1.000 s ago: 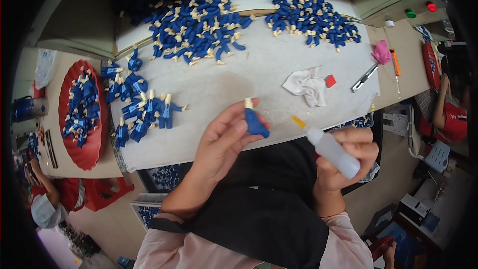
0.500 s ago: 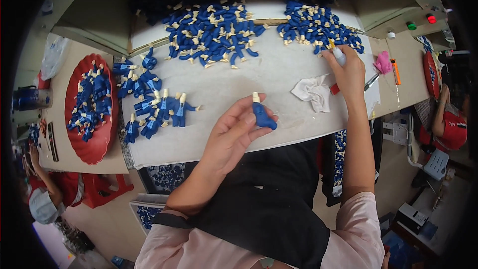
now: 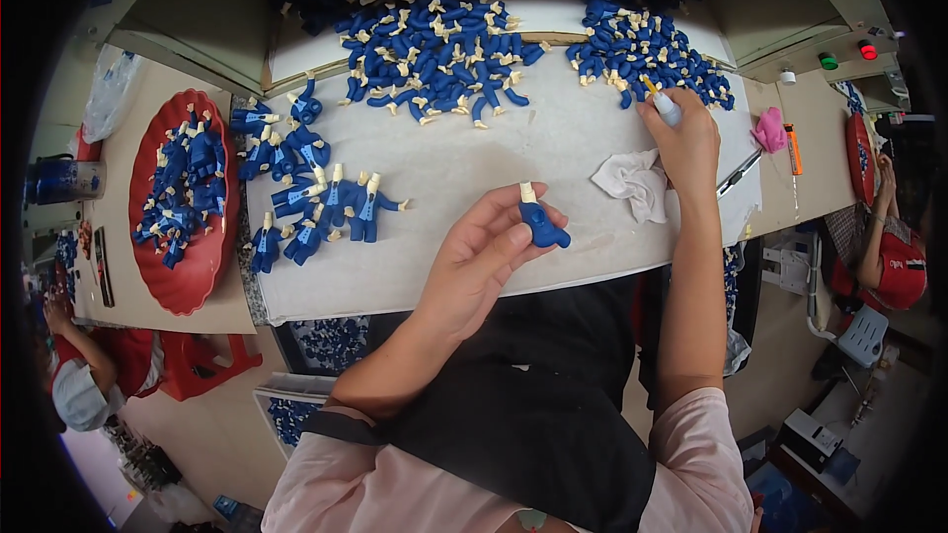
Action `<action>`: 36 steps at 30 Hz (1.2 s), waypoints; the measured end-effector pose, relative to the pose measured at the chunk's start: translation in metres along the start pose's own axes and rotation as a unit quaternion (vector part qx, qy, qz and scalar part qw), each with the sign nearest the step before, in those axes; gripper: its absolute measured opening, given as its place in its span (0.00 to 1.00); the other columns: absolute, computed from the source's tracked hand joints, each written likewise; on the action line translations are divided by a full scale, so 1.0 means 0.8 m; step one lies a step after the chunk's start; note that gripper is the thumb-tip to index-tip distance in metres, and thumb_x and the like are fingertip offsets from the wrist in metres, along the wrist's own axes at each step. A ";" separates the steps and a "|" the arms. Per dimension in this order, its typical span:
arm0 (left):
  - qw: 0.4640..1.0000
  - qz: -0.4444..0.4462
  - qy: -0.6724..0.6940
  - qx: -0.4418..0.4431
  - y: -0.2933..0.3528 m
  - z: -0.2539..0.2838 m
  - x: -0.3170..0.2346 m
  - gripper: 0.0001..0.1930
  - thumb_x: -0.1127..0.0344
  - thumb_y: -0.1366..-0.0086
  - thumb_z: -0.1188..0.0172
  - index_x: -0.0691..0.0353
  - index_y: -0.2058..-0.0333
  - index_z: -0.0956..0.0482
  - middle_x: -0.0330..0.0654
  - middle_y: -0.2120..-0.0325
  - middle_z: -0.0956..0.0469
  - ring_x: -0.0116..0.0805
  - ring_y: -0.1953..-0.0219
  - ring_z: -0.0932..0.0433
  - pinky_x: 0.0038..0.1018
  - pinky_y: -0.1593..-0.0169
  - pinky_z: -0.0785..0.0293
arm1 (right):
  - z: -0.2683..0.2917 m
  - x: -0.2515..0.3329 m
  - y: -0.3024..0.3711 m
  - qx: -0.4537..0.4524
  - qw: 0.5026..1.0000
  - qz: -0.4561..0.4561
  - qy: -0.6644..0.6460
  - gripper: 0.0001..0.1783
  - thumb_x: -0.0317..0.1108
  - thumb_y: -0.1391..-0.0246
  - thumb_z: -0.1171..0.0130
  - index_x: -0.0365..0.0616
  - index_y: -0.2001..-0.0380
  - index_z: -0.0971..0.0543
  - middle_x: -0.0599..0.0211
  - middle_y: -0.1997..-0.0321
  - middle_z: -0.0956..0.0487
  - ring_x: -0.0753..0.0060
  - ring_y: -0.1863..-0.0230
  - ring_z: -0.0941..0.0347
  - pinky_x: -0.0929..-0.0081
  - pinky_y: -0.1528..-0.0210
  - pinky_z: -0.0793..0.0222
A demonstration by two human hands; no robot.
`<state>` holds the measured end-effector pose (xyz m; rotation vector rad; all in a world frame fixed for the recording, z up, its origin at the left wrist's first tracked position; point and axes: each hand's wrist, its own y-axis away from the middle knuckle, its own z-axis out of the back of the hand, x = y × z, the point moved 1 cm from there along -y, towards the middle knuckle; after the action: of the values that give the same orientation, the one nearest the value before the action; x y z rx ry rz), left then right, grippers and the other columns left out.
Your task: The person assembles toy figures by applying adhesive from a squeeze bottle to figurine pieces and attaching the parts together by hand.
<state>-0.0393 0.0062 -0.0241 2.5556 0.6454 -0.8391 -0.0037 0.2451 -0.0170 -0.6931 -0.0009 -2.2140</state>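
Observation:
Pinched between my left thumb and fingers is a blue figurine body with a cream neck piece on top, held above the near part of the table by my left hand. My right hand is closed round a small white squeeze bottle with a yellow tip. That tip is beside the near edge of the right pile of blue figurine arms, which have cream hands. Whether my right fingers also touch an arm cannot be made out. A second arm pile lies left of it.
Several blue figurine bodies lie at the left, next to a red scalloped tray of more figurines. A crumpled white cloth, utility knife, pink lump and orange tube are on the right. People work at both sides.
The whole view has shifted a little. My left hand and the figurine body are slightly farther right in it. My right hand has moved slightly left relative to the right arm pile.

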 end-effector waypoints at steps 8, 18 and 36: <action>1.000 -0.006 -0.011 -0.006 0.001 -0.001 0.001 0.17 0.70 0.39 0.54 0.63 0.51 0.39 0.45 0.60 0.30 0.31 0.55 0.32 0.26 0.51 0.37 | -0.003 0.001 0.004 -0.026 0.998 0.049 -0.041 0.10 0.34 0.61 0.42 0.39 0.75 0.26 0.61 0.72 0.26 0.58 0.71 0.30 0.68 0.68 0.36; 1.000 0.003 0.013 -0.002 0.005 -0.002 -0.001 0.17 0.70 0.40 0.54 0.63 0.51 0.38 0.44 0.62 0.30 0.31 0.56 0.31 0.25 0.52 0.35 | 0.038 0.047 0.081 0.010 0.958 0.031 -0.284 0.07 0.21 0.61 0.42 0.36 0.74 0.25 0.65 0.74 0.25 0.79 0.73 0.31 0.84 0.68 0.37; 0.999 -0.005 -0.031 -0.017 0.010 -0.010 0.002 0.16 0.72 0.42 0.50 0.65 0.53 0.36 0.40 0.61 0.29 0.26 0.57 0.31 0.22 0.53 0.37 | 0.029 0.090 0.144 0.000 0.925 0.194 -0.327 0.10 0.16 0.67 0.41 0.36 0.74 0.23 0.58 0.73 0.28 0.73 0.74 0.31 0.83 0.73 0.36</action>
<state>-0.0306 0.0034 -0.0175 2.4882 0.6495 -0.8994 0.0497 0.1211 0.0120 -1.2832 -0.1853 -1.5274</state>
